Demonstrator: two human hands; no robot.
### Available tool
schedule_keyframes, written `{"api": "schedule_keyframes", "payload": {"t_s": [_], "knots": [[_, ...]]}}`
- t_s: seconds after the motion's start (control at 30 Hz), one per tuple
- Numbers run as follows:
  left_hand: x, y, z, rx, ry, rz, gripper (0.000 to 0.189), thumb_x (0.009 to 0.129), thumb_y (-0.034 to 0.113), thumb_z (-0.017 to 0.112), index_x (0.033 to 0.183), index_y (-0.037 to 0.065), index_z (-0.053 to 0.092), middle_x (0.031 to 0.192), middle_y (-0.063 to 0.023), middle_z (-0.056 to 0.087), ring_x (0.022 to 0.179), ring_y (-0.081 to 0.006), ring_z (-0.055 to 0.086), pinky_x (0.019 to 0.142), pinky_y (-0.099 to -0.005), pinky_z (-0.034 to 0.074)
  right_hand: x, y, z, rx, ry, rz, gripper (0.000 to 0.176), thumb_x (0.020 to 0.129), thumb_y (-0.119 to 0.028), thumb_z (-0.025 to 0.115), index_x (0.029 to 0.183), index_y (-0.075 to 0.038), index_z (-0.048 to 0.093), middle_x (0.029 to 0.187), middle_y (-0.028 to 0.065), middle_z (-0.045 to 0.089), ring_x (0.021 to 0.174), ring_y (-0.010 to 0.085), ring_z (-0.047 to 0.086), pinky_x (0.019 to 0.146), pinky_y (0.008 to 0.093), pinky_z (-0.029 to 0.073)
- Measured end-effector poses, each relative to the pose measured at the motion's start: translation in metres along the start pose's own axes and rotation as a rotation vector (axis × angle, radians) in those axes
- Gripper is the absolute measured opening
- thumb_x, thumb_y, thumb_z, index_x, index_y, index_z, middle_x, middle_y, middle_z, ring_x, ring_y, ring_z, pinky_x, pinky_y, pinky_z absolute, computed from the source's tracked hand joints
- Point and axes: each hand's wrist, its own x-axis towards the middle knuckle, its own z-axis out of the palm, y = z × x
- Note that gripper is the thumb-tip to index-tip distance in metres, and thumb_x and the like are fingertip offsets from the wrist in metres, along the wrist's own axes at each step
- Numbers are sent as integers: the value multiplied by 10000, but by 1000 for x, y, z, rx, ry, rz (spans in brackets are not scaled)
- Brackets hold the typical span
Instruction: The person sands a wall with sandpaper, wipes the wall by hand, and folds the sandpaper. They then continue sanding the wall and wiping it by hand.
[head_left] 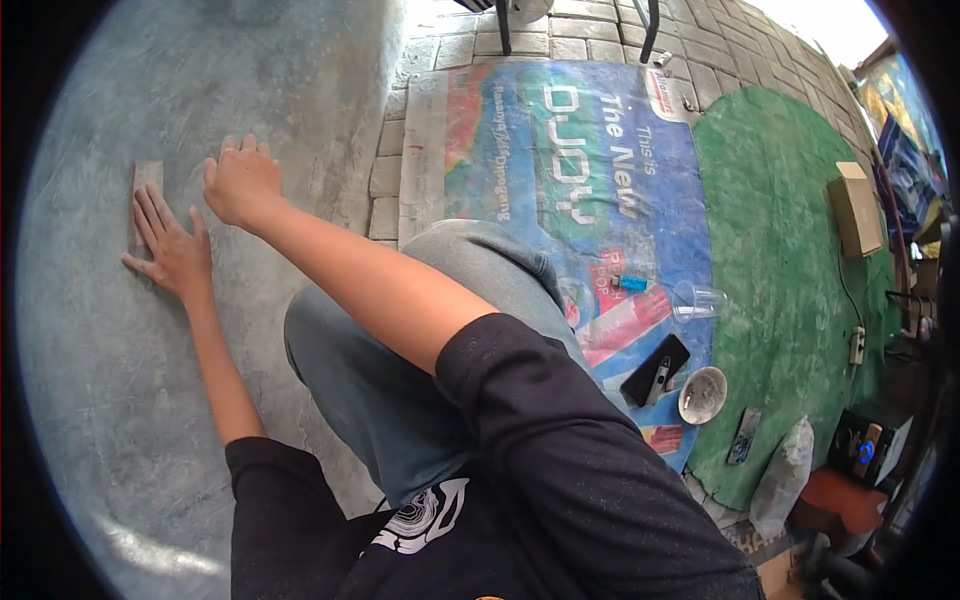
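Resting the spread left hand (175, 250) on the flat strip (148, 174), beneath its fingers; holding the right hand (245, 185) bent-fingered nearby, any grip impossible to tell. Probably best to press evenly along the strip's length, without tipping an edge.

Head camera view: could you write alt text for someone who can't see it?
A person's open left grip, a bare hand, lies over a narrow strip on a mottled gray surface; the right grip, loosely curled, is nearby. To the right, a phone lies on a printed banner, with a bowl and clear cup at the banner's edge.
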Motion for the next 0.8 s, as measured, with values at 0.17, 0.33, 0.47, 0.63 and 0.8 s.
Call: {"api": "schedule_keyframes", "payload": {"t_s": [0.17, 0.33, 0.47, 0.63, 0.8], "knots": [[-68, 19, -18, 53, -287, -42, 758, 801, 393, 540, 1433, 203, 166, 1481, 70, 193, 1336, -92, 240, 1017, -627, 139, 5, 1, -1, -21, 22, -2, 358, 869, -288, 474, 1059, 10, 529, 1070, 183, 513, 1020, 324, 499, 818, 446, 418], [-90, 25, -25, 73, -411, -45, 760, 800, 383, 539, 1433, 201, 160, 1481, 63, 194, 1341, -98, 228, 1017, -630, 138, 2, -1, -5, -34, 21, -10, 365, 871, -293, 474, 1066, 11, 529, 1074, 181, 513, 1022, 323, 499, 821, 444, 418], [-49, 8, -1, 55, -231, -48, 691, 844, 429, 477, 1429, 206, 183, 1490, 54, 160, 1353, -108, 197, 996, -657, 150, 0, 0, -5, -47, -5, -19, 373, 874, -301, 472, 1074, 9, 529, 1087, 180, 512, 1040, 324, 495, 837, 444, 415], [8, 1, 5, 13, -37, -32, 685, 854, 463, 451, 1431, 213, 178, 1485, 68, 175, 1348, -105, 211, 996, -664, 133, 2, 2, -5, -60, -18, -16, 377, 876, -305, 469, 1080, 7, 525, 1107, 182, 509, 1053, 323, 496, 848, 449, 414], [-22, 8, -3, -4, -48, -67, 711, 824, 424, 513, 1424, 209, 201, 1476, 72, 205, 1339, -94, 227, 1011, -651, 119, 10, 6, -3, -69, -9, -10, 367, 880, -302, 462, 1075, 4, 521, 1096, 185, 533, 1047, 316, 511, 847, 446, 414]]}}
